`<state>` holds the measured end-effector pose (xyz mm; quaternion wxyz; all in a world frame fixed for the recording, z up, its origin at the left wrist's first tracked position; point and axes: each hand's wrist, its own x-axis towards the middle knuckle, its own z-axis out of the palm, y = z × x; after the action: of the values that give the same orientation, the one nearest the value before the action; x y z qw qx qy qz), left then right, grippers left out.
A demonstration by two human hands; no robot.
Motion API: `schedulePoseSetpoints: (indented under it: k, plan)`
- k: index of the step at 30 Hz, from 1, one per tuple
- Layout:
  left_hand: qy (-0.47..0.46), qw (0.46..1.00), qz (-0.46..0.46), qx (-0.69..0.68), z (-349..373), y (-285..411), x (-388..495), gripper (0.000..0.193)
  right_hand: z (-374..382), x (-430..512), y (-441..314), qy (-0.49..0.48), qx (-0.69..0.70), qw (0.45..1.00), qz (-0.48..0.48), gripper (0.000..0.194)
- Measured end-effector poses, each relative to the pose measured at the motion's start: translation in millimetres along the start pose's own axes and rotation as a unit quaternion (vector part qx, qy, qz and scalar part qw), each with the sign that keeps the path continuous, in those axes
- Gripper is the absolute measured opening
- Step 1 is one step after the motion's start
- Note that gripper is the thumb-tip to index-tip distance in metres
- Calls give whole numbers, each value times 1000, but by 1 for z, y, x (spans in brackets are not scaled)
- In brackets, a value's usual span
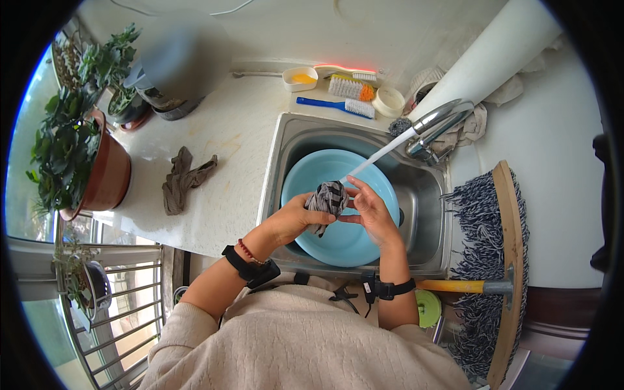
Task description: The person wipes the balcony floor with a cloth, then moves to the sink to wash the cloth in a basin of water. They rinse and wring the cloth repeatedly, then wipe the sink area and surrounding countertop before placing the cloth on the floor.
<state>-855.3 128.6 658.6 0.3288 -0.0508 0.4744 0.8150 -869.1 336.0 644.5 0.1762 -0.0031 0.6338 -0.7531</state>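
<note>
A wet, bunched grey cloth with black stripes (325,202), perhaps a sock, is gripped in my left hand (287,219), thumb across its front. Just to its right is my right hand (373,212), its fingers spread and curved beside the cloth; whether a fingertip touches it I cannot tell. Water runs from the chrome faucet (441,117) in a slanting stream (382,155) that comes down by the cloth and my right fingertips. Both hands are above a light blue plastic basin (341,251), which sits in the stainless steel sink (424,234).
Behind the sink lie a blue-handled brush (336,105), another scrubbing brush (351,87) and a soap dish (300,79). A crumpled brown cloth (183,180) rests on the left counter near a potted plant (105,165). At right stands a mop (507,263) with a yellow handle.
</note>
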Motion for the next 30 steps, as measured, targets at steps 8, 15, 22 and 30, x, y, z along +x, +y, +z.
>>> schedulePoseSetpoints:
  k: [8,15,22,30]
  plan:
    - [19,999,5,42,6,-11,-3,52,34,-12,-2,66,-17,987,-143,21]
    - [-87,996,33,0,29,-21,-8,46,39,-5,5,178,-96,969,-144,20]
    - [-181,958,-208,-79,27,-37,12,24,25,-19,-4,26,96,987,-123,30]
    - [53,806,167,565,36,-75,41,43,22,8,35,319,173,929,-66,15]
